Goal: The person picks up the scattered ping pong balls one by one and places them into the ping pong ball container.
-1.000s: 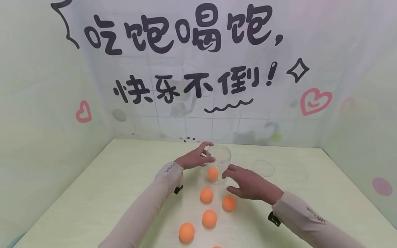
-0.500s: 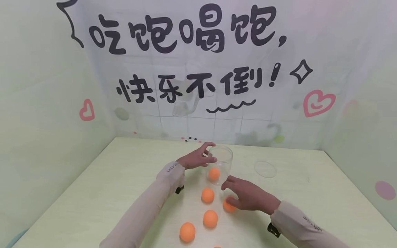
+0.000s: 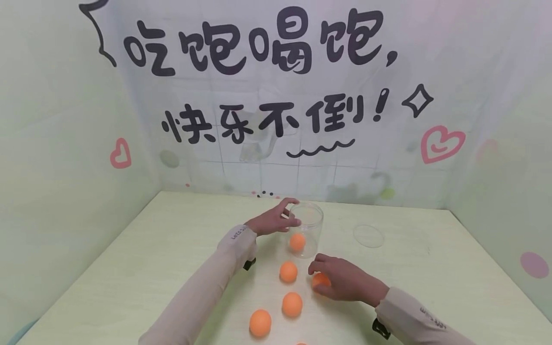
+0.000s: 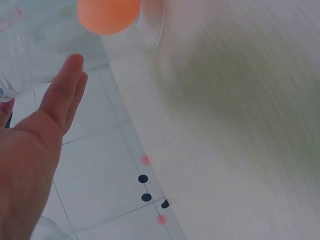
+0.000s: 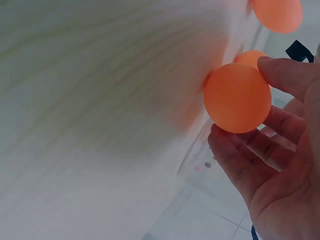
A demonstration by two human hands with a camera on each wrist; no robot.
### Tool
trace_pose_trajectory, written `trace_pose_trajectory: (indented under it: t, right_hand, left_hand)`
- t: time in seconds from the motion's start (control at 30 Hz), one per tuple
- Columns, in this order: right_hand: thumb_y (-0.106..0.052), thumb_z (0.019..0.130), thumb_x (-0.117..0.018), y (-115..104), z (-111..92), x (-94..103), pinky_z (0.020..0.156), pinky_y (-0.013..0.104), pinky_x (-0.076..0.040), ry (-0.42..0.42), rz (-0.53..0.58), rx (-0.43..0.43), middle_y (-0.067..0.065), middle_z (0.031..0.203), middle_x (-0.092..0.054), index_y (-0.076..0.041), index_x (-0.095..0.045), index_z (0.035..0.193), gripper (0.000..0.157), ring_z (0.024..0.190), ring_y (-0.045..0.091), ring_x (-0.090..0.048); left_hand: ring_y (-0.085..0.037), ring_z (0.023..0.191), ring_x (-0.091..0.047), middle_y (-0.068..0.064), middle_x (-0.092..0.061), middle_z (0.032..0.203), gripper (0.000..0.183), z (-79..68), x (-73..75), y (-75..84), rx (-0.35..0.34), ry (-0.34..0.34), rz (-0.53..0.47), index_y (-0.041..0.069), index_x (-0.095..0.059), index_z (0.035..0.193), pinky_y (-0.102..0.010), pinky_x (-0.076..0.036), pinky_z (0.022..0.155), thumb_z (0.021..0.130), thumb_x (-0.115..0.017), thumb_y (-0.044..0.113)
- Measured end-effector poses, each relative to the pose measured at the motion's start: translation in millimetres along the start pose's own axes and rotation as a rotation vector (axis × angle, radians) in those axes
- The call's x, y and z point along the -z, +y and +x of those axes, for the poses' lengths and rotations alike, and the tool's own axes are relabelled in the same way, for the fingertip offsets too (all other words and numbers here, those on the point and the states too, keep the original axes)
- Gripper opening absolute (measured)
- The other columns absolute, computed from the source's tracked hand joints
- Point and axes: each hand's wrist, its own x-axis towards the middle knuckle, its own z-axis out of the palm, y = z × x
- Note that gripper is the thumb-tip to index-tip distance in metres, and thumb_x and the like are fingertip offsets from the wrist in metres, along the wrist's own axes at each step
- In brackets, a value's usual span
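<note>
A clear open-topped jar [image 3: 314,235] stands upright near the back of the table, one orange ping-pong ball [image 3: 297,242] inside it. My left hand [image 3: 269,221] holds the jar from its left side, thumb in front of the rim and a finger around the back. In the left wrist view, fingers [image 4: 62,95] lie along the jar's wall. To the front right of the jar, my right hand [image 3: 351,281] grips a second ping-pong ball [image 5: 237,97] between thumb and fingers. That ball is partly covered by the hand in the head view.
Loose ping-pong balls lie in front of the jar: one close to it [image 3: 288,271], one nearer [image 3: 292,304], one at front left [image 3: 260,323], another cut by the frame's bottom edge. A clear round lid [image 3: 369,247] lies right of the jar. A printed wall sheet [image 3: 241,177] stands behind.
My right hand has come down from beside the jar to the ping-pong ball, and its thumb and fingers have closed around it. The left hand and jar stay in place.
</note>
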Motion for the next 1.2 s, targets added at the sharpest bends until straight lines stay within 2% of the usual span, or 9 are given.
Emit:
trace_pose_trajectory:
  t: [0.23,0.5,1.2]
  right_hand:
    - [-0.021,0.080,-0.062,1.5,1.8,-4.9,0.063,0.017,-0.043,-0.009,0.015,0.006,-0.011,0.084,-0.052,-0.016,-0.061,0.091,0.012,0.068,0.001,-0.045]
    - [-0.024,0.078,-0.064,0.1,-0.3,-9.6,0.062,0.016,-0.042,-0.035,0.021,-0.018,-0.012,0.082,-0.049,-0.017,-0.061,0.090,0.014,0.066,0.001,-0.044]
    - [-0.024,0.078,-0.065,-0.9,5.3,6.2,0.057,0.015,-0.040,-0.048,-0.035,-0.041,-0.009,0.084,-0.052,-0.014,-0.062,0.093,0.018,0.064,0.002,-0.042]
  left_hand:
    - [-0.025,0.109,-0.050,-0.012,-0.045,0.117,0.063,-0.5,-0.2,-0.6,-0.010,-0.007,-0.015,0.022,-0.021,0.137,-0.033,-0.048,0.088,0.086,-0.057,0.033]
    - [-0.024,0.108,-0.051,-0.013,-0.045,0.117,0.063,0.1,-0.1,-1.4,-0.006,-0.004,-0.029,0.023,-0.023,0.136,-0.033,-0.048,0.087,0.085,-0.058,0.034]
    - [-0.024,0.108,-0.050,-0.012,-0.045,0.117,0.061,-3.0,-1.0,1.8,0.003,0.007,-0.032,0.024,-0.023,0.136,-0.034,-0.048,0.088,0.086,-0.058,0.031]
